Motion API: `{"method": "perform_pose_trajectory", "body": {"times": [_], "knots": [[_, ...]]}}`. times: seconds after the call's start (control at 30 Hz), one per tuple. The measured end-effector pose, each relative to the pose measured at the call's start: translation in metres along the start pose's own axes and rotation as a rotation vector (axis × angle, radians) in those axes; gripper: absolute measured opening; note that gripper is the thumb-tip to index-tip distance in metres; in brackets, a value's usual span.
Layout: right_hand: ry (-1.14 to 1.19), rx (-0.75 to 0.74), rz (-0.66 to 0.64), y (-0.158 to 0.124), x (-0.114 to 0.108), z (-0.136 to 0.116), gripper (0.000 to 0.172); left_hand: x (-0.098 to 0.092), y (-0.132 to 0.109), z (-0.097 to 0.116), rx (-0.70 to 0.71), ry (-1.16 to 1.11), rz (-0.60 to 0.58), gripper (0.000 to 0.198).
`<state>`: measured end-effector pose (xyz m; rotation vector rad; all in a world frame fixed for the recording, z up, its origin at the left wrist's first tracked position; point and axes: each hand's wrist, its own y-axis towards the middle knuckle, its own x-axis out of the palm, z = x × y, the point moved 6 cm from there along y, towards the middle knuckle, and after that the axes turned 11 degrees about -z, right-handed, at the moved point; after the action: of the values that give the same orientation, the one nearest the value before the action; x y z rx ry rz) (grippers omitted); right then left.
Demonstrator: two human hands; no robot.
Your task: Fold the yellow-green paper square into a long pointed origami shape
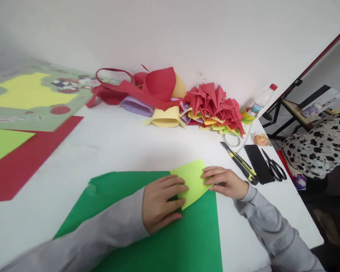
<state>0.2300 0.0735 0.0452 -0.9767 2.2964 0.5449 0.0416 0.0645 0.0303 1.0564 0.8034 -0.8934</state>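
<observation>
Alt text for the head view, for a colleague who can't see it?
The left hand and right hand touch a lime paper over a green sheet on a white table. Red folded paper lies behind; a utility knife and scissors lie at right.

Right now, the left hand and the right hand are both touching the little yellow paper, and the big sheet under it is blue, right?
Not quite: the big sheet is green, as the head view shows. The left hand and the right hand are both touching the little yellow paper.
</observation>
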Motion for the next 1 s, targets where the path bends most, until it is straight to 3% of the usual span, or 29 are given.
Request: {"method": "perform_pose_trajectory", "body": {"times": [0.17, 0.33, 0.6, 0.83, 1.0], "knots": [[-0.062, -0.010, 0.004, 0.001, 0.002, 0.000, 0.021, -0.001, -0.008, 0.001, -0.002, -0.085, -0.058, 0.026], [-0.172, -0.003, 0.040, 0.006, 0.005, -0.002, 0.022, 0.001, -0.012, 0.001, -0.003, -0.107, -0.043, 0.034], [-0.064, 0.090, 0.176, 0.017, 0.003, 0.003, 0.030, -0.004, -0.004, 0.012, -0.011, -0.086, -0.030, 0.027], [-0.092, 0.339, 0.293, 0.018, 0.005, 0.016, 0.031, -0.006, -0.004, 0.013, 0.004, -0.153, -0.029, 0.035], [-0.165, 0.393, 0.303, 0.020, 0.007, 0.016, 0.024, -0.008, -0.003, 0.012, 0.037, -0.152, -0.036, 0.029]]}}
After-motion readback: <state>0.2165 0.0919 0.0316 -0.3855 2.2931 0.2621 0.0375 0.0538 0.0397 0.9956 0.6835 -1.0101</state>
